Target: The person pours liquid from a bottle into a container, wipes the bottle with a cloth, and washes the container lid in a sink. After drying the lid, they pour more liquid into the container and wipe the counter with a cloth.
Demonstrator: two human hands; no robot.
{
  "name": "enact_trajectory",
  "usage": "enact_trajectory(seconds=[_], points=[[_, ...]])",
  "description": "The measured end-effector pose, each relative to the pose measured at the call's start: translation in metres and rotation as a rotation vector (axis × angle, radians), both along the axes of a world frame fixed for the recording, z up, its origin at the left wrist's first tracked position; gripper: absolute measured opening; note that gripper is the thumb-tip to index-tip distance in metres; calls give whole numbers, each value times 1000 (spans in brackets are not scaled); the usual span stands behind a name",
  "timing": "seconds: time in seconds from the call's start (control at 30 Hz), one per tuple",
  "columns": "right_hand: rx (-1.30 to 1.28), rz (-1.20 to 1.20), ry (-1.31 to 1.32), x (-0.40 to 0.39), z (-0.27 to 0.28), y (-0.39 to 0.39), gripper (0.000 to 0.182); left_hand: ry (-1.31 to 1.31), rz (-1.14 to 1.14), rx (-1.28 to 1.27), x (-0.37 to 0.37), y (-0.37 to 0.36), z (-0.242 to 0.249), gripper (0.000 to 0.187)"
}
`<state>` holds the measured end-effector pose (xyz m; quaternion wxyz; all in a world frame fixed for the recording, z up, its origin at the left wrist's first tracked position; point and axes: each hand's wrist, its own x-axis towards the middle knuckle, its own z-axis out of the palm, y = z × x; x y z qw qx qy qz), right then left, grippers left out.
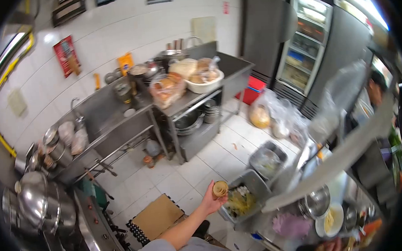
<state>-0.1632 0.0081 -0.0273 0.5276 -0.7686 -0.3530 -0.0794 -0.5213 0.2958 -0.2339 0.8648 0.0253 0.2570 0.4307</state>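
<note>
"hands first: what did the head view show?"

"left hand closed around a round tan thing, its ringed face upward. i couldn't tell how the right hand was."

"and where was that thing?"

"in the left hand, near the rim of a grey bin with yellowish and white scraps. brown cardboard lay on the floor."
</note>
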Motion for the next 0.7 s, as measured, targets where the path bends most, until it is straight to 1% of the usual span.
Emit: enact_trajectory(seconds=[0.03, 0.07, 0.1, 0.13, 0.17, 0.2, 0.23, 0.27, 0.33, 0.37, 0.4, 0.47, 0.5, 0.53, 0.6, 0.63, 0.67, 0.7], points=[[35, 175, -36, -2, -25, 17, 32, 99, 102, -35, -26, 16, -25, 61], [-117, 213, 115, -25, -31, 30, 31, 198, 197, -79, -53, 29, -49, 59], [-98, 342, 135, -47, -41, 53, 31, 252, 301, -94, -84, 36, -72, 54], [-152, 491, 61, -64, -48, 72, 30, 303, 403, -114, -114, 35, -91, 50], [-170, 523, 53, -80, -54, 81, 30, 295, 433, -135, -140, 28, -100, 50], [-423, 505, 88, -95, -62, 94, 31, 308, 516, -167, -168, 25, -100, 48], [-658, 484, 124, -110, -72, 114, 32, 333, 603, -180, -200, 28, -93, 45], [-633, 533, 132, -123, -87, 140, 32, 350, 649, -158, -232, 32, -80, 45], [-736, 774, 320, -153, -96, 180, 35, 404, 740, -70, -283, 32, -61, 42], [-824, 813, 293, -165, -94, 194, 36, 415, 783, 4, -312, 36, -54, 41], [-827, 828, 272, -182, -83, 205, 36, 417, 829, 74, -344, 44, -43, 40], [-796, 930, 239, -214, -72, 230, 34, 443, 942, 182, -397, 62, -2, 41], [-733, 982, 283, -217, -97, 244, 32, 448, 992, 194, -419, 70, 19, 44], [-739, 1004, 274, -223, -120, 259, 32, 457, 1039, 203, -441, 76, 37, 48], [-601, 1093, 223, -246, -158, 294, 30, 421, 1088, 236, -486, 92, 68, 51], [-608, 1113, 210, -266, -173, 311, 30, 382, 1115, 276, -507, 98, 71, 53], [-620, 1071, 213, -288, -184, 330, 30, 380, 1139, 269, -527, 102, 72, 53], [-618, 1033, 218, -320, -190, 357, 30, 312, 1159, 250, -551, 113, 78, 52]])
